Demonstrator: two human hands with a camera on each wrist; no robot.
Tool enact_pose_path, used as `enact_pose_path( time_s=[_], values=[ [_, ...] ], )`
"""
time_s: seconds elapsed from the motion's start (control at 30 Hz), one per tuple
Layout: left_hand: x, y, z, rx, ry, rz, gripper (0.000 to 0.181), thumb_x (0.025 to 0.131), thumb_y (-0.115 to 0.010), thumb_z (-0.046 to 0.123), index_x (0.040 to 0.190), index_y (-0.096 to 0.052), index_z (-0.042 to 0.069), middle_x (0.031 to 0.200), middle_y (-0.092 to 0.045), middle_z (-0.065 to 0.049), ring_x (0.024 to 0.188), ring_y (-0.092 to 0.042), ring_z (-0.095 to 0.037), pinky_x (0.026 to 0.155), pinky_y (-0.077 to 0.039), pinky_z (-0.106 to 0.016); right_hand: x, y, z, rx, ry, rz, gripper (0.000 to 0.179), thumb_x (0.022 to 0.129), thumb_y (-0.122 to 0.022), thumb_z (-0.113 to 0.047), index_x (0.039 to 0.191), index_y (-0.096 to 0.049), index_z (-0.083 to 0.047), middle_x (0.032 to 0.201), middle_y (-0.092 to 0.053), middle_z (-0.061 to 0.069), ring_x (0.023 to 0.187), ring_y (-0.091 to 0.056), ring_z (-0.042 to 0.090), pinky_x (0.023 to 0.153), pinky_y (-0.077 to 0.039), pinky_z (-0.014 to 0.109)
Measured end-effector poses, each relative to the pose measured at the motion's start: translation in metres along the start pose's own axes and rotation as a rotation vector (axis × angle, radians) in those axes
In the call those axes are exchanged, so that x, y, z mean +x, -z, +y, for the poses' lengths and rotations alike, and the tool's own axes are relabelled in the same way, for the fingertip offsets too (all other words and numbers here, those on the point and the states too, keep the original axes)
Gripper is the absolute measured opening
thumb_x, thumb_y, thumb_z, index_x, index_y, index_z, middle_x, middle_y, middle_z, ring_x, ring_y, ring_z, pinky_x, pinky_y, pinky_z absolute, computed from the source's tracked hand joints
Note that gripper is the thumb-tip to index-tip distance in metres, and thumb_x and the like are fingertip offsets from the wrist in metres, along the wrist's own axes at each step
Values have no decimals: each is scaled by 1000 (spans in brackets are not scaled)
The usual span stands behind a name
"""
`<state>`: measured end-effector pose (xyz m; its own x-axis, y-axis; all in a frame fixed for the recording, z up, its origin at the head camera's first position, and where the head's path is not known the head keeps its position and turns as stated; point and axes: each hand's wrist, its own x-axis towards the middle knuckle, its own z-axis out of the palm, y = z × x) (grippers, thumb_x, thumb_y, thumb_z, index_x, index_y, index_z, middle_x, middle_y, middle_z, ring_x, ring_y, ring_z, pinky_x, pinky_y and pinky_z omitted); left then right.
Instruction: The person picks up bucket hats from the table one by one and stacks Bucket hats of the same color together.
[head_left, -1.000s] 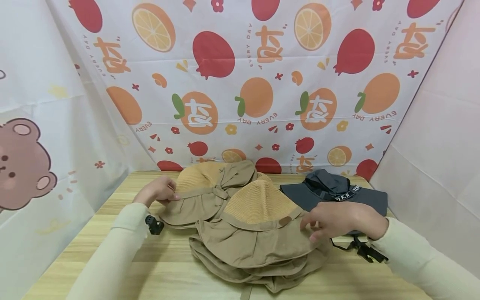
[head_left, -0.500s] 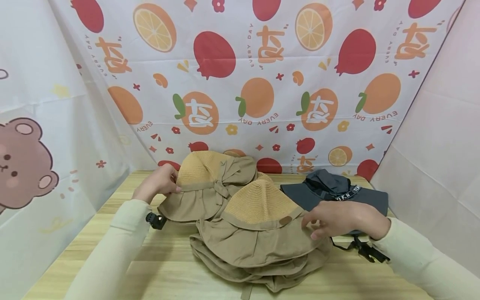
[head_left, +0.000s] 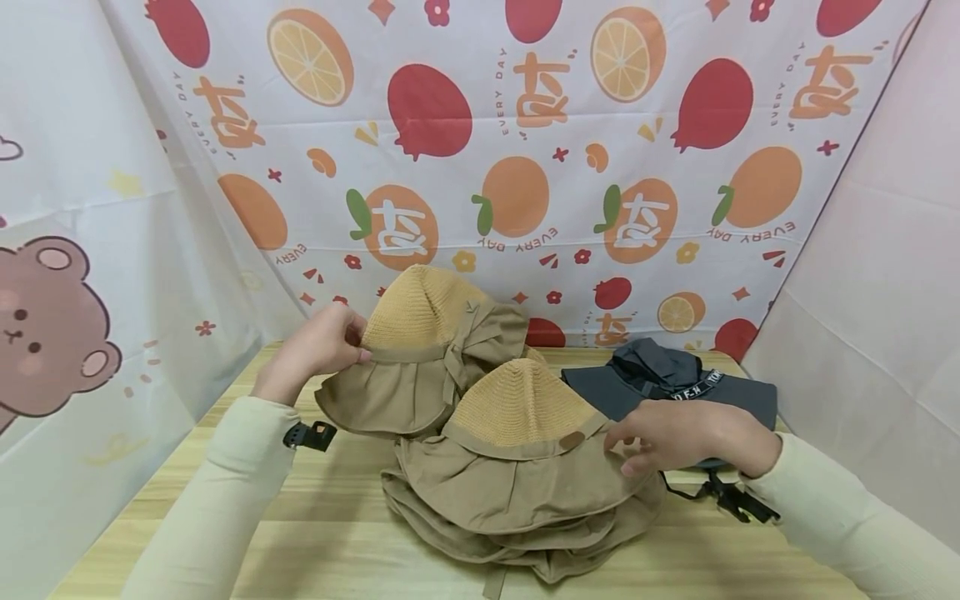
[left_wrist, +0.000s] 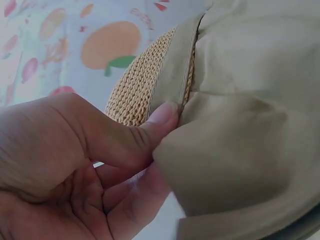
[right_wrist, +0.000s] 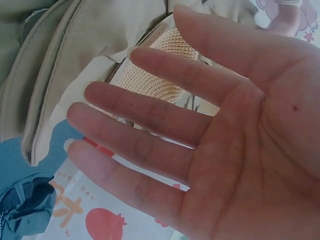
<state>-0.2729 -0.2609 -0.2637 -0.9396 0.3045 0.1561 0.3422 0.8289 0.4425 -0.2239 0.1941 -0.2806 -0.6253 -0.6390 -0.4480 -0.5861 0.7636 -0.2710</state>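
My left hand (head_left: 318, 346) pinches a sun hat (head_left: 405, 325) at its left side, where the woven straw crown meets the khaki cloth brim. In the left wrist view the thumb (left_wrist: 162, 116) presses on the cloth band beside the straw crown (left_wrist: 137, 82). A bow of the same cloth sits on this hat's right side. In front, a similar straw-and-khaki sun hat (head_left: 517, 492) tops a stack of hats with layered brims. My right hand (head_left: 667, 437) hovers at the right of that brim, its fingers spread and holding nothing in the right wrist view.
A dark grey-blue hat (head_left: 675, 375) with a lettered band lies at the back right, behind my right hand. Everything rests on a wooden table (head_left: 330, 517). A fruit-print cloth (head_left: 480, 100) hangs at the back, with pale cloth at both sides.
My left hand has raised the bow-trimmed sun hat up from the table, tilting its crown upward and slightly right. The right hand and the front stack stay almost still.
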Motion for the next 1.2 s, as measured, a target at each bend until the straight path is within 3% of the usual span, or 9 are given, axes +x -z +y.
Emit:
enact_pose_path(
  time_s=[0.27,0.53,0.7,0.8,1.07,1.2],
  values=[
    [-4,13,22,57,-11,132,17,80,-76,-3,68,-71,7,66,-69,-1,63,-53,-14,61,-40,-29,-1,0,1,-4,-5,10,34,99,-70,-31,132,-68,-21,124,-72,1,110,-71,19,90,-58,40],
    [-13,28,41,98,28,216,11,84,-75,1,80,-79,10,86,-79,-13,89,-71,-29,73,-46,-33,-3,2,2,-10,2,15,36,99,-69,-33,132,-68,-19,126,-72,0,115,-69,23,93,-58,42],
    [-19,37,56,102,-2,269,14,83,-74,-2,76,-77,9,81,-77,-10,80,-68,-26,65,-45,-31,-6,5,3,-22,4,23,39,99,-68,-35,135,-66,-19,129,-71,3,116,-70,26,94,-58,45],
    [-23,41,65,120,-14,298,16,82,-73,-3,73,-74,10,75,-72,-7,75,-59,-24,63,-41,-32,-7,7,5,-23,0,24,41,100,-68,-36,137,-65,-18,131,-70,6,115,-70,26,93,-58,46],
    [-36,53,84,106,-31,348,16,82,-77,0,71,-72,11,87,-77,-12,79,-59,-25,62,-40,-32,-8,12,11,-30,4,39,43,101,-66,-37,138,-64,-15,135,-69,9,123,-67,30,99,-56,50],
    [-42,57,92,101,-50,366,19,81,-77,-1,68,-69,11,70,-66,-5,60,-51,-16,50,-34,-27,-9,13,13,-27,4,73,51,102,-63,-38,145,-58,-12,145,-62,11,132,-61,34,106,-51,55]
  ],
)
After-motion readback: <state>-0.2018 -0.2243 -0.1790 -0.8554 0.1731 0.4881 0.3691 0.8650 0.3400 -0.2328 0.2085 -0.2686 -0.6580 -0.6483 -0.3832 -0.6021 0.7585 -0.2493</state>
